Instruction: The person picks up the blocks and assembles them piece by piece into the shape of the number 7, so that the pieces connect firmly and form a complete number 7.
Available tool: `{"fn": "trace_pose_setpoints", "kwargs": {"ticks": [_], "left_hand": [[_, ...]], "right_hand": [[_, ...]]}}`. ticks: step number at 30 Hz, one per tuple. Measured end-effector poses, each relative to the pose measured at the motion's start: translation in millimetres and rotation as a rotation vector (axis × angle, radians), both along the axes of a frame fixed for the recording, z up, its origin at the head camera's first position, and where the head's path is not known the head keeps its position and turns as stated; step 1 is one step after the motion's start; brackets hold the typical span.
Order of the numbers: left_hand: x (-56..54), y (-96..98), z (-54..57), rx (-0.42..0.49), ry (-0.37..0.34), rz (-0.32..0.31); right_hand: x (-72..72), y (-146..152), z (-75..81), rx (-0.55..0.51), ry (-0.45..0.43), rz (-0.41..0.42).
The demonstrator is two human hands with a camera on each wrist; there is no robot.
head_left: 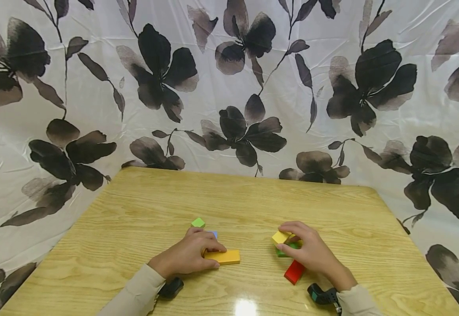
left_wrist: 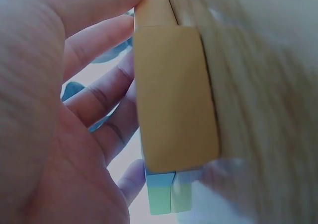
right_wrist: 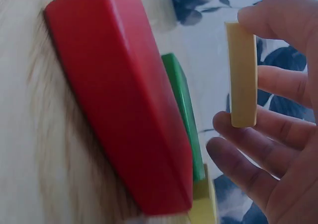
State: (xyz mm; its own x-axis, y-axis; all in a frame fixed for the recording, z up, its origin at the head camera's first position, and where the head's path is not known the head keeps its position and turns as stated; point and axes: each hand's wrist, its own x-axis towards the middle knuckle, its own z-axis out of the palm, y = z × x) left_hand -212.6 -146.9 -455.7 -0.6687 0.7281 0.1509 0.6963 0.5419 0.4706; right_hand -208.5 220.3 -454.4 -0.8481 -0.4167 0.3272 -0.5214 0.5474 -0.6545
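My left hand holds an orange block that lies on the table, thumb on its near side and fingers on its far side. In the left wrist view the block's end face fills the middle. Just beyond that hand are a blue block, partly hidden, and a light green block. My right hand pinches a yellow block between thumb and fingers, raised off the table. Below it lie a green block and a red block. Another yellow block shows past the green one.
The wooden table carries all the blocks. Behind it hangs a white cloth with dark flowers. Black wrist straps sit at both cuffs. A light glare shows on the table's near part.
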Motion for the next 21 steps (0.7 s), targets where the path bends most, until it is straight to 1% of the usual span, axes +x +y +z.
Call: {"fn": "trace_pose_setpoints", "kwargs": {"ticks": [3,7,11,16,21], "left_hand": [[0.1,0.4,0.2,-0.006,-0.003,0.007],[0.2,0.9,0.3,-0.007,-0.007,0.013],[0.6,0.6,0.1,-0.010,0.005,0.017],[1.0,-0.1,-0.3,-0.029,0.026,0.030],[0.4,-0.1,-0.6,-0.038,0.033,0.034]], "right_hand": [[-0.9,-6.8,1.8,0.011,-0.010,0.017],[-2.0,-16.8,3.0,0.023,0.004,0.047],[-1.2,-26.0,2.6,0.017,0.012,0.081],[2.6,-34.0,1.7,0.014,-0.034,0.112],[5.5,-38.0,2.1,0.037,-0.071,0.112]]}}
